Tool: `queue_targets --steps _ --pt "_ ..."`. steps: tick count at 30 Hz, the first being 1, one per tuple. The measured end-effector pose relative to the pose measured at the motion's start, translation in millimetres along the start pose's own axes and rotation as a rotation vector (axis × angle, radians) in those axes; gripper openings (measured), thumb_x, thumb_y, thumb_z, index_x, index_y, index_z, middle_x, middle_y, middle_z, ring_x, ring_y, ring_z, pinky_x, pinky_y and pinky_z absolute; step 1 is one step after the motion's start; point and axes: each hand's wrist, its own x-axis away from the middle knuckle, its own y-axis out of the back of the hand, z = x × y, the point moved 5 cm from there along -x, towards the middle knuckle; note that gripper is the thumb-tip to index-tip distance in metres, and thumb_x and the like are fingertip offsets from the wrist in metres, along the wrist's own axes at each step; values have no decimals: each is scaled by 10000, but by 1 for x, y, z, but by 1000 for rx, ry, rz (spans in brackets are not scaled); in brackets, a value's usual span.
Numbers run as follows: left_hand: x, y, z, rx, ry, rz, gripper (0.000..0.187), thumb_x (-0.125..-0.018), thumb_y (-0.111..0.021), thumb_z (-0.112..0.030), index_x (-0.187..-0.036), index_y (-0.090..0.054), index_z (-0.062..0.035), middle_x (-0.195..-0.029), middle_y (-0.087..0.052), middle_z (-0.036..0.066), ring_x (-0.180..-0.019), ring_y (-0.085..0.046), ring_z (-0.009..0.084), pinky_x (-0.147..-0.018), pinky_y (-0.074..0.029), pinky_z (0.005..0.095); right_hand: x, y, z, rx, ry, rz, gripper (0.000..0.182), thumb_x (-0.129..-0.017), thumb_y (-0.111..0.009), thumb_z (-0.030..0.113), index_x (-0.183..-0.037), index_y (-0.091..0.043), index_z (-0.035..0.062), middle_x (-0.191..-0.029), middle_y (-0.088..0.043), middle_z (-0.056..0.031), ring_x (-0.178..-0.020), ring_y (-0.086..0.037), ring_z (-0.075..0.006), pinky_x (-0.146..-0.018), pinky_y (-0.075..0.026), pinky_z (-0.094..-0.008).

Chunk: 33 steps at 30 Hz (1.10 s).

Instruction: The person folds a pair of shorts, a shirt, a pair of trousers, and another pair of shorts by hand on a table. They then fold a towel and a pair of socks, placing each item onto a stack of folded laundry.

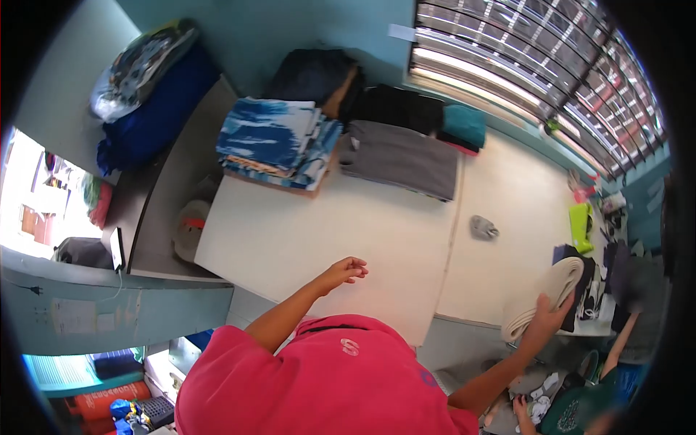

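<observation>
My right hand (pixel 549 319) grips a folded cream cloth (pixel 544 296) at the right side of the table, its layers rolled over at the edge. The dark cloth stack (pixel 578 290) lies just behind that cloth. Over the near part of the white table (pixel 391 246), my left hand (pixel 346 274) hovers with loosely bent fingers, somewhat apart, holding nothing. A small crumpled grey cloth (pixel 483 227) rests on the table between the right hand and the window.
Folded blue-and-white fabric (pixel 272 138), grey cloth (pixel 399 156) and teal cloth (pixel 464 125) are stacked along the back. A lime-green object (pixel 580 226) lies at the right edge. Another person in a green shirt (pixel 580 409) sits at lower right. A barred window (pixel 522 58) is behind.
</observation>
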Motion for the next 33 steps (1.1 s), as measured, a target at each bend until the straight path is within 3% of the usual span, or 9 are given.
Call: queue_targets --steps 5,7,9,12,15,21,24,29,33 --pt "27 115 22 96 -16 -178 297 -846 -500 -200 -1127 -463 -110 -1081 -555 29 -973 -527 124 -798 -403 303 134 -137 53 400 171 326 626 -768 -555 86 -1330 -283 46 -1251 -414 -186 -1101 -456 -314 -933 -358 -354" --pt "39 164 21 137 -35 -249 305 -842 -501 -204 -1130 -459 -114 -1083 -555 30 -974 -525 125 -805 -398 315 187 -199 61 162 -222 731 583 -796 -558 133 -1323 -312 99 -1149 -469 -151 -913 -543 -214 -689 -503 -302" --pt "53 212 8 206 -90 -377 327 -835 -504 -218 -1141 -444 -120 -1099 -548 37 -992 -517 134 -820 -387 332 227 -245 67 -67 -356 934 522 -818 -545 132 -1298 -345 88 -1137 -477 -127 -848 -552 -167 -603 -506 -279" --pt "64 275 -16 322 -215 -479 374 -847 -500 -248 -1190 -403 -133 -1189 -503 64 -1070 -483 174 -852 -373 347 252 -298 80 -207 -180 1075 475 -829 -509 105 -1280 -361 76 -1135 -487 -110 -886 -536 -160 -624 -498 -269" --pt "69 313 -49 443 -322 -538 404 -854 -488 -282 -1205 -374 -115 -1208 -479 70 -1096 -466 191 -858 -373 353 264 -348 94 -485 -369 1181 386 -854 -500 138 -1226 -417 75 -1075 -526 -106 -905 -545 -189 -671 -491 -291" --pt "39 342 -60 717 -320 -497 374 -870 -464 -343 -1154 -403 -109 -1144 -505 67 -1085 -471 205 -851 -382 364 287 -455 86 -800 -945 1205 364 -861 -488 313 -1128 -446 69 -1071 -540 -131 -963 -539 -217 -788 -447 -353" --pt "24 334 -67 718 -256 -475 357 -867 -469 -357 -1120 -431 -108 -1089 -532 59 -1052 -490 205 -836 -391 368 300 -487 86 -842 -1072 1105 368 -857 -486 348 -1086 -444 64 -1023 -561 -135 -933 -554 -215 -777 -448 -360" --pt "22 338 -84 688 -360 -631 325 -874 -460 -354 -1074 -454 -98 -1012 -554 60 -991 -528 208 -820 -409 353 311 -503 88 -797 -1003 1062 303 -864 -486 313 -1035 -476 64 -905 -588 -93 -841 -577 -199 -714 -456 -319" --pt "10 330 -83 848 -294 -426 265 -868 -471 -312 -1025 -456 -100 -994 -560 65 -987 -538 209 -821 -421 368 293 -499 115 -819 -659 774 268 -889 -455 275 -1023 -495 46 -919 -570 -75 -860 -551 -176 -726 -442 -317"
